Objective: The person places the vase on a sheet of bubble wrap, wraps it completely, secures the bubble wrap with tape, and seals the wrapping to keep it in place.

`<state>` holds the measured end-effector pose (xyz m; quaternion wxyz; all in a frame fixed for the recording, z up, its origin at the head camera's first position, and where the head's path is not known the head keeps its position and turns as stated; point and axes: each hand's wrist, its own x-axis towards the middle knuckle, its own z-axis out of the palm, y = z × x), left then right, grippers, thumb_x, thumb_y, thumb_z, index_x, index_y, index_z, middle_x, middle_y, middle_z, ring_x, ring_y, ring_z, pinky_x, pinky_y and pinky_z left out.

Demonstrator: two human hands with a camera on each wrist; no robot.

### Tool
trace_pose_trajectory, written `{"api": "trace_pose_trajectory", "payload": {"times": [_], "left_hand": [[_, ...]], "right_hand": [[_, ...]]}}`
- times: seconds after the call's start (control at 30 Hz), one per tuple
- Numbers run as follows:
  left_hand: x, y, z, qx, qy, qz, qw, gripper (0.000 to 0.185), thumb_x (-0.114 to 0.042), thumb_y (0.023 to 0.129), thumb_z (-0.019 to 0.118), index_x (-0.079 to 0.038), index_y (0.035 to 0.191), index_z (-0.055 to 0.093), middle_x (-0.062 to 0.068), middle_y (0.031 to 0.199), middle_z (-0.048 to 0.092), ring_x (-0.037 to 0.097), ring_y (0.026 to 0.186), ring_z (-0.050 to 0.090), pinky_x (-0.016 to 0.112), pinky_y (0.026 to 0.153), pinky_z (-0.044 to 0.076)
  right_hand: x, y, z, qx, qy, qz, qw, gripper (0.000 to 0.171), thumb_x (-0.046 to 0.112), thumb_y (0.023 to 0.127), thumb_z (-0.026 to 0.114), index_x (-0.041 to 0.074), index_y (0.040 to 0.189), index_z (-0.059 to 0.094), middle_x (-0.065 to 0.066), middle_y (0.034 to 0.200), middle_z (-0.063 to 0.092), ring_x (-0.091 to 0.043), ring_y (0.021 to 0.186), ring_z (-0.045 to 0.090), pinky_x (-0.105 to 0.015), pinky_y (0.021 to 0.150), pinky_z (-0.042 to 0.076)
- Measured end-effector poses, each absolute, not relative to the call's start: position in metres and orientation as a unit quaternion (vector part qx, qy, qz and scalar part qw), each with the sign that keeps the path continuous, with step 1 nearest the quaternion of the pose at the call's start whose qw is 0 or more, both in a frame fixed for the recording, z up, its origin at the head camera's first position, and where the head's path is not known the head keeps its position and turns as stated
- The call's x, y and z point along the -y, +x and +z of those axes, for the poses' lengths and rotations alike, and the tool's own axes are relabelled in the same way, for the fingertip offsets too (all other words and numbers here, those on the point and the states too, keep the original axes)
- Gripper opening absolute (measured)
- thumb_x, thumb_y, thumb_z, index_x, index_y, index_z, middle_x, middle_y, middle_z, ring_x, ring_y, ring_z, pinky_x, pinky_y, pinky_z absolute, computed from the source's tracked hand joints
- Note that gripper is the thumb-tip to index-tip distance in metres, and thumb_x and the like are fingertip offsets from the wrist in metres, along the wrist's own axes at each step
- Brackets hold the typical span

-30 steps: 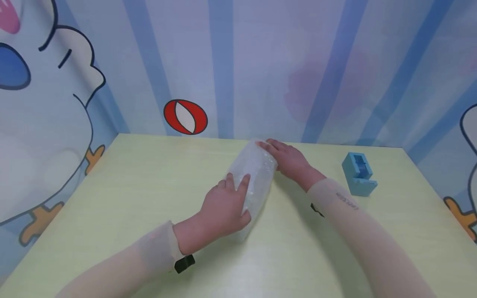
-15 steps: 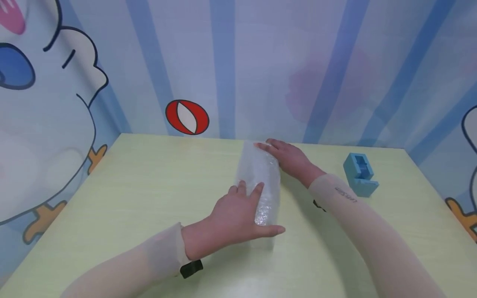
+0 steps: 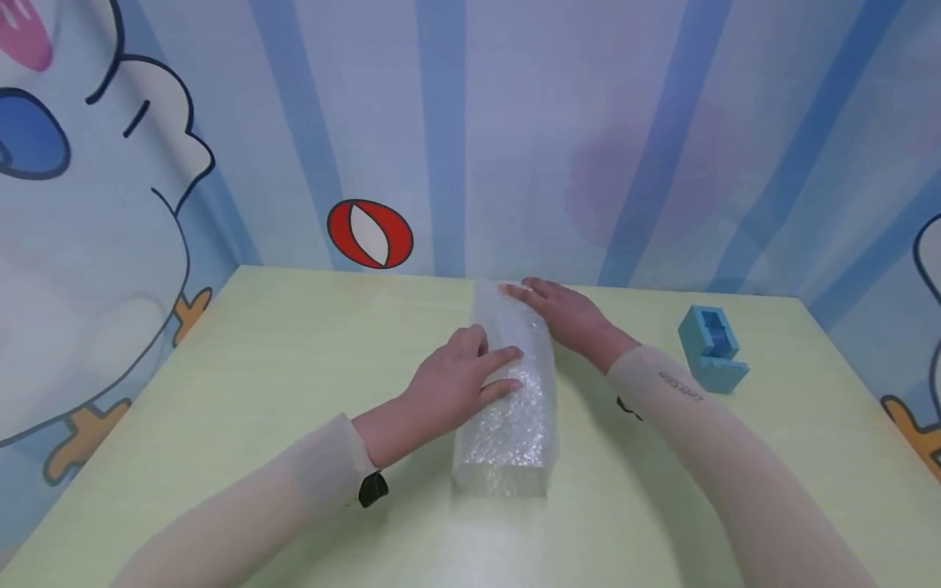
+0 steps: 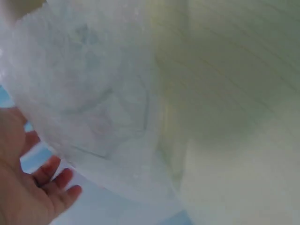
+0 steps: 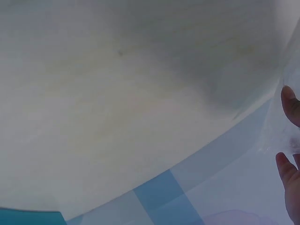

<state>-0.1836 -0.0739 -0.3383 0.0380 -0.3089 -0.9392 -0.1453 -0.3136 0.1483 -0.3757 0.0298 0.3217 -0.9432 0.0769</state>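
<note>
A bundle of clear bubble wrap (image 3: 507,437) lies lengthwise on the pale yellow table (image 3: 309,351), its near end squared off. Across its left side my left hand (image 3: 444,384) reaches over, with the thumb and one finger stretched onto the top and the other fingers bent. In the left wrist view the wrap (image 4: 103,84) fills the upper left beside the fingers. My right hand (image 3: 569,314) holds the far right end, fingers over the top. Only part of that hand (image 5: 293,187) shows in the right wrist view, at the wrap's edge. What lies inside the wrap cannot be seen.
To the right of the right forearm stands a light blue tape dispenser (image 3: 711,351). A cartoon-printed backdrop (image 3: 507,147) rises behind the table's far edge and along both sides.
The bubble wrap has swung from a slant to nearly straight. My left hand first slid right with its thumb spread, then drew back, uncovering the near end. The right hand stays at the far end.
</note>
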Motion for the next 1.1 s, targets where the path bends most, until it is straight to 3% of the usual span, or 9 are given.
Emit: {"api": "trace_pose_trajectory", "payload": {"times": [0.1,0.17,0.23,0.37,0.5,0.8,0.97,1.1], "left_hand": [[0.075,-0.195,-0.343,0.926,-0.316,-0.207,0.010,0.045,-0.038,0.098,0.068,-0.019,0.139,0.062,0.013,0.139,0.053,0.030,0.128,0.053,0.039,0.100,0.057],[0.076,-0.201,-0.345,0.917,-0.315,-0.243,-0.021,0.048,-0.037,0.097,0.070,-0.016,0.140,0.059,0.013,0.155,0.045,0.033,0.146,0.043,0.047,0.115,0.047],[0.077,-0.206,-0.345,0.911,-0.313,-0.264,-0.048,0.058,-0.037,0.097,0.070,-0.013,0.146,0.053,0.013,0.163,0.039,0.033,0.153,0.036,0.050,0.122,0.039],[0.079,-0.219,-0.346,0.905,-0.314,-0.271,-0.092,0.086,-0.041,0.096,0.070,-0.005,0.161,0.028,0.015,0.172,0.020,0.033,0.161,0.019,0.052,0.128,0.027],[0.080,-0.231,-0.347,0.896,-0.318,-0.278,-0.138,0.101,-0.041,0.094,0.072,-0.003,0.164,0.009,0.014,0.175,0.003,0.033,0.163,0.002,0.054,0.130,0.019],[0.079,-0.239,-0.351,0.884,-0.323,-0.284,-0.182,0.108,-0.040,0.092,0.071,-0.006,0.165,-0.001,0.013,0.175,-0.008,0.036,0.162,-0.008,0.059,0.130,0.012],[0.076,-0.241,-0.354,0.887,-0.320,-0.277,-0.185,0.109,-0.042,0.092,0.071,-0.008,0.165,-0.002,0.011,0.175,-0.010,0.034,0.163,-0.008,0.057,0.131,0.011],[0.074,-0.243,-0.355,0.887,-0.322,-0.272,-0.187,0.108,-0.043,0.093,0.070,-0.010,0.165,-0.003,0.010,0.175,-0.009,0.032,0.163,-0.008,0.057,0.131,0.011]], "right_hand": [[-0.150,-0.313,-0.378,0.945,0.314,0.081,0.036,0.060,0.006,0.104,0.052,0.022,0.160,0.036,-0.023,0.161,0.040,-0.045,0.146,0.044,-0.061,0.109,0.048],[-0.151,-0.313,-0.380,0.946,0.311,0.082,0.039,0.059,0.008,0.104,0.053,0.022,0.160,0.036,-0.023,0.162,0.039,-0.045,0.146,0.044,-0.061,0.108,0.049],[-0.151,-0.313,-0.381,0.946,0.310,0.085,0.042,0.060,0.009,0.104,0.053,0.023,0.160,0.036,-0.023,0.162,0.039,-0.045,0.146,0.044,-0.062,0.108,0.049],[-0.152,-0.314,-0.382,0.946,0.310,0.083,0.051,0.061,0.010,0.104,0.055,0.023,0.160,0.036,-0.022,0.162,0.039,-0.045,0.147,0.044,-0.062,0.110,0.047],[-0.152,-0.313,-0.382,0.945,0.313,0.079,0.061,0.061,0.009,0.103,0.057,0.023,0.159,0.037,-0.021,0.162,0.039,-0.046,0.145,0.045,-0.063,0.112,0.045],[-0.156,-0.313,-0.379,0.944,0.321,0.023,0.070,0.077,-0.006,0.096,0.060,0.026,0.161,0.034,-0.014,0.166,0.035,-0.037,0.151,0.039,-0.062,0.117,0.039],[-0.162,-0.312,-0.373,0.940,0.331,-0.011,0.078,0.084,-0.003,0.091,0.070,0.029,0.160,0.035,-0.013,0.167,0.034,-0.035,0.154,0.036,-0.061,0.119,0.038],[-0.163,-0.308,-0.362,0.944,0.318,-0.020,0.082,0.080,-0.009,0.094,0.062,0.028,0.160,0.036,-0.014,0.168,0.032,-0.036,0.154,0.036,-0.062,0.118,0.039]]}}
